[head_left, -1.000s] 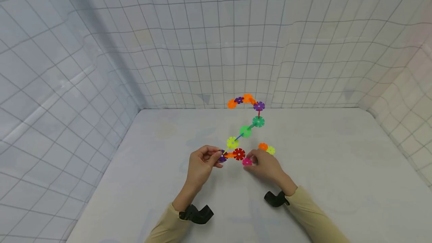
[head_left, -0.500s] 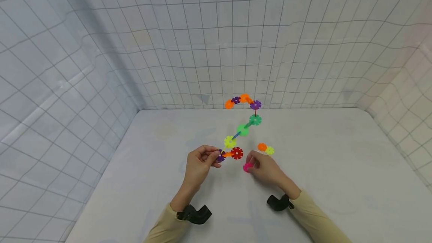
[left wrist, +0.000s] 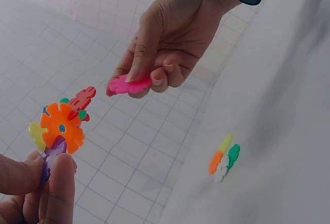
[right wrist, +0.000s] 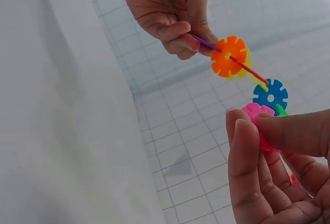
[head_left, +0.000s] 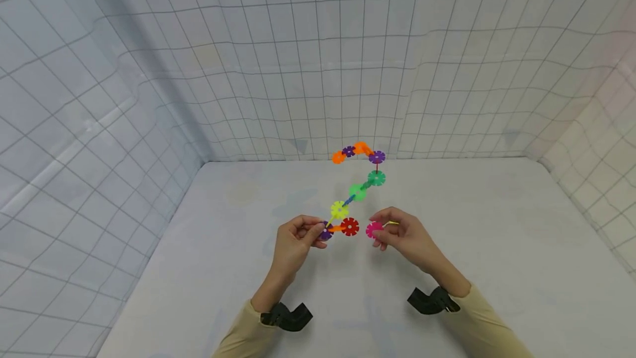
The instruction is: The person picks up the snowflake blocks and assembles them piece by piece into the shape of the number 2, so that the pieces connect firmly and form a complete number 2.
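Observation:
My left hand point(head_left: 292, 246) pinches a purple notched disc point(left wrist: 50, 159) at the near end of a chain of flower-shaped plastic discs. From there an orange disc point(right wrist: 227, 56) leads to a red disc point(head_left: 350, 226). The chain's other branch runs up through a yellow disc point(head_left: 339, 210), green discs point(head_left: 376, 178) and a second purple disc point(head_left: 377, 157), then bends left through orange and purple ones. My right hand point(head_left: 414, 241) pinches a pink disc point(left wrist: 129, 84) between thumb and fingers, just right of the red disc and apart from it.
Several loose discs point(left wrist: 224, 158) in orange, yellow, green and white lie together on the white table point(head_left: 223, 269); in the head view my right hand mostly hides them. Grid-patterned cloth point(head_left: 318, 59) hangs behind and at both sides.
My right hand has turned and shifted right and slightly up with the pink disc, covering the loose discs in the head view. My left hand and the chain have barely moved.

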The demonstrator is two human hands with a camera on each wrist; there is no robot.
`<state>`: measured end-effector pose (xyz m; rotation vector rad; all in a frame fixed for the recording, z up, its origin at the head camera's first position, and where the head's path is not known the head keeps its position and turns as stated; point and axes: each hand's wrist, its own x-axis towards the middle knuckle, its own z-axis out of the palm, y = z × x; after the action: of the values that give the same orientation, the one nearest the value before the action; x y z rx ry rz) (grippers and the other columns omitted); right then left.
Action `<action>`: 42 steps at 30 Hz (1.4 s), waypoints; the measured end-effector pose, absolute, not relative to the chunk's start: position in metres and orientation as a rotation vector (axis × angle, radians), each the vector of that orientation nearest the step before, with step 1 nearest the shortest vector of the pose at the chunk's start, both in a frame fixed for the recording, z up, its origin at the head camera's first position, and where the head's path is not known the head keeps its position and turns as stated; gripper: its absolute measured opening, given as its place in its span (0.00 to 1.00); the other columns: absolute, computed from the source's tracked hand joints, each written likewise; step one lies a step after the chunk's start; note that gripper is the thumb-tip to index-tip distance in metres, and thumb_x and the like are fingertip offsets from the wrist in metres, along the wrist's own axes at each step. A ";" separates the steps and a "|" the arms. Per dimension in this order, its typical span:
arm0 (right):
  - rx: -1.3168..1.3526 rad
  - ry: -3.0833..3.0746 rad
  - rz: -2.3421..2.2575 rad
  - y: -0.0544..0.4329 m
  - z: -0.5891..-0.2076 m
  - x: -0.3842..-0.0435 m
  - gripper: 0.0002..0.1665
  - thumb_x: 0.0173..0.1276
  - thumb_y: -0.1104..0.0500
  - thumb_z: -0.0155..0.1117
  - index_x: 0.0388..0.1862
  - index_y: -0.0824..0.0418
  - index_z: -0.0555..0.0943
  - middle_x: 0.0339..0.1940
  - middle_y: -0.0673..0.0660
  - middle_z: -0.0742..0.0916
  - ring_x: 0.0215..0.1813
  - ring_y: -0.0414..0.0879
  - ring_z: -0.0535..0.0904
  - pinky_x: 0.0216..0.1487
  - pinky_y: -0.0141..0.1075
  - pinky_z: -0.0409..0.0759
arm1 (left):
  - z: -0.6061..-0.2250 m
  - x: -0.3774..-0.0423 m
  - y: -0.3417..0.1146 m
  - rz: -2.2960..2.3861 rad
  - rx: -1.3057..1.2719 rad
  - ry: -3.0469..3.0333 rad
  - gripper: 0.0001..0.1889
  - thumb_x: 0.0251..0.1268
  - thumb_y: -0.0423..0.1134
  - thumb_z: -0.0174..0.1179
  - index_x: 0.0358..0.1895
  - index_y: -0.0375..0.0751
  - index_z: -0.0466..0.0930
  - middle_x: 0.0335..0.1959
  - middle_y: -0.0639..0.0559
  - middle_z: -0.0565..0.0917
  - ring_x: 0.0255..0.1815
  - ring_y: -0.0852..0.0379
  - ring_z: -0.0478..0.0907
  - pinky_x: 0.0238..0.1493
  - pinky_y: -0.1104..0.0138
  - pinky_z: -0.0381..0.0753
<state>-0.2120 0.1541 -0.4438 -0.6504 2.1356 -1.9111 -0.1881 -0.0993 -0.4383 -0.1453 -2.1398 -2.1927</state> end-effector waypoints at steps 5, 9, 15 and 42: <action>-0.635 2.167 -1.942 0.153 -0.437 -0.208 0.13 0.64 0.65 0.65 0.44 0.68 0.72 0.33 0.65 0.84 0.33 0.60 0.82 0.35 0.39 0.83 | -0.439 -0.188 -0.098 -2.206 -0.141 -2.161 0.08 0.63 0.29 0.61 0.40 0.25 0.79 0.31 0.39 0.83 0.22 0.55 0.81 0.32 0.62 0.84; -0.648 2.235 -1.929 0.153 -0.435 -0.206 0.12 0.63 0.66 0.66 0.41 0.67 0.74 0.33 0.61 0.85 0.32 0.51 0.84 0.35 0.42 0.83 | -0.438 -0.187 -0.097 -2.212 -0.146 -2.162 0.07 0.63 0.29 0.61 0.40 0.26 0.80 0.31 0.39 0.83 0.22 0.56 0.80 0.32 0.61 0.84; -0.823 2.423 -1.894 0.151 -0.427 -0.200 0.10 0.58 0.74 0.66 0.36 0.65 0.78 0.33 0.59 0.85 0.31 0.47 0.83 0.34 0.37 0.83 | -0.438 -0.186 -0.097 -2.214 -0.148 -2.160 0.07 0.62 0.29 0.61 0.40 0.25 0.79 0.30 0.39 0.83 0.22 0.56 0.81 0.32 0.60 0.84; -1.266 2.617 -1.865 0.143 -0.403 -0.186 0.15 0.46 0.82 0.69 0.28 0.65 0.82 0.30 0.57 0.84 0.36 0.48 0.81 0.34 0.33 0.82 | -0.437 -0.181 -0.091 -2.174 -0.249 -2.151 0.06 0.62 0.27 0.61 0.38 0.26 0.80 0.30 0.38 0.83 0.21 0.54 0.81 0.29 0.63 0.84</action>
<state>-0.1859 0.1429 -0.4028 -1.2658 2.6168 -1.8651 -0.1805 -0.0907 -0.4367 -0.2487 -2.1509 -2.1735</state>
